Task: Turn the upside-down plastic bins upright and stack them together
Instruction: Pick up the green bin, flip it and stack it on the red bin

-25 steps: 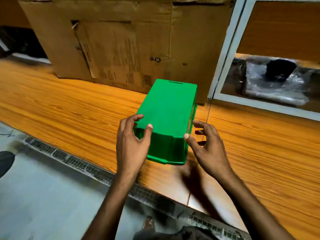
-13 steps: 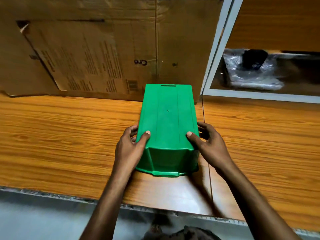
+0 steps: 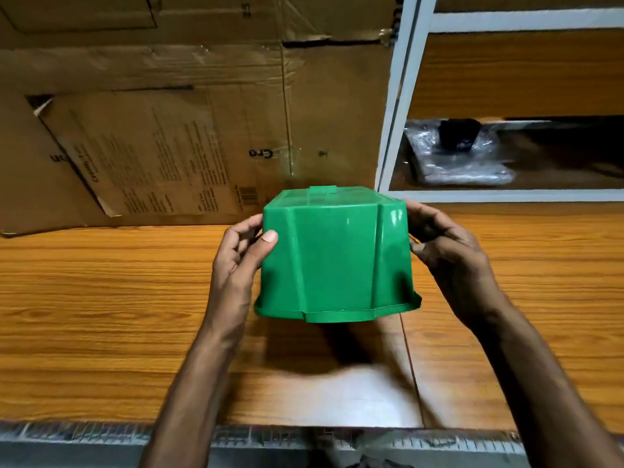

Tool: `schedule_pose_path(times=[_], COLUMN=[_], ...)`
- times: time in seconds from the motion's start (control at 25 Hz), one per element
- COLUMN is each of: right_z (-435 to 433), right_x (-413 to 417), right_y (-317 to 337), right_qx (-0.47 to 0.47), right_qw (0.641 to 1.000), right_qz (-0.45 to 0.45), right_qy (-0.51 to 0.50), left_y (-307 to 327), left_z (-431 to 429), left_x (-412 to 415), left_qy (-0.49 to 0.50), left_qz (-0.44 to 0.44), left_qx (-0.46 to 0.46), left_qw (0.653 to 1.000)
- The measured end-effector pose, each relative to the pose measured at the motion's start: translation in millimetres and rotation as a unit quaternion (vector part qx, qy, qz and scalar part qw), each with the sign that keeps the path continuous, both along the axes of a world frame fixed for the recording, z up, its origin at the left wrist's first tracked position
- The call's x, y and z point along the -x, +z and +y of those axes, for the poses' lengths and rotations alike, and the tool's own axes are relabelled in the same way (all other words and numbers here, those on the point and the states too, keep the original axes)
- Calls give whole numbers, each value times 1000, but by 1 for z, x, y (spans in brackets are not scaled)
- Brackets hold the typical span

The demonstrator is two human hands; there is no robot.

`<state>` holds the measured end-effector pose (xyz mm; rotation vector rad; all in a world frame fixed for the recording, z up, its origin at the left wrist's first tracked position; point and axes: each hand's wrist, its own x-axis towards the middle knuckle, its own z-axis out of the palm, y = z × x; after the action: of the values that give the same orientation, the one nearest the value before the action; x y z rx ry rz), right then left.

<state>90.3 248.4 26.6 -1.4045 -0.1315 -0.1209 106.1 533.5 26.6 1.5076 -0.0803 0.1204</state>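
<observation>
Found bin (image 3: 334, 261) inverted, with base on top, rim at the bottom and near end wall facing the camera. Held above counter (image 3: 101, 315), in front of a cardboard box (image 3: 202, 113). Judged clear of the wood at the near edge, going by the shadow beneath. Cannot see the far edge.

Gripped at both sides: by left hand (image 3: 239, 261), thumb across the near corner and fingers behind, and by right hand (image 3: 449, 251), wrapped round the opposite wall.

Judged mid-flip. Recommend keeping both grips level and firm on the glossy plastic, rolling the rim upward, staying clear of the box, and setting down flat on the base. Saw no second bin; locate it before stacking.
</observation>
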Motion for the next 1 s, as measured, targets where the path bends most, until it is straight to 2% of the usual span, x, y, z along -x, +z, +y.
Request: schedule_pose_path(times=[0.12, 0.2, 0.32, 0.52, 0.6, 0.84, 0.92, 1.0], right_z=[-8, -12, -10, -13, -17, -25, -25, -18], right_x=[-2, -4, -9, -25, -31, -33, -30, -29], right_y=[20, 27, 29, 35, 43, 48, 38, 24], right_qx=[93, 157, 151, 108, 94, 56, 56, 84], right_qw=[996, 987, 988, 990, 992, 997, 998, 996], right_qz=[-17, -13, 3, -9, -15, -14, -5, 10], right_qy=[-4, -19, -15, -88, -84, 43, 33, -25], left_y=[12, 17, 21, 33, 40, 32, 15, -6], left_z=[3, -1, -7, -16, -19, -14, -8, -6], left_x=[-6, -13, -24, -42, -50, -61, -63, -66], left_qy=[-73, -76, -38, -4, 14, -49, -51, -34], left_qz=[-37, -43, -30, -49, -60, -68, -72, -53], left_qx=[-34, -61, -96, -19, -4, -30, -50, -63], left_qw=[996, 994, 994, 999, 998, 996, 995, 996])
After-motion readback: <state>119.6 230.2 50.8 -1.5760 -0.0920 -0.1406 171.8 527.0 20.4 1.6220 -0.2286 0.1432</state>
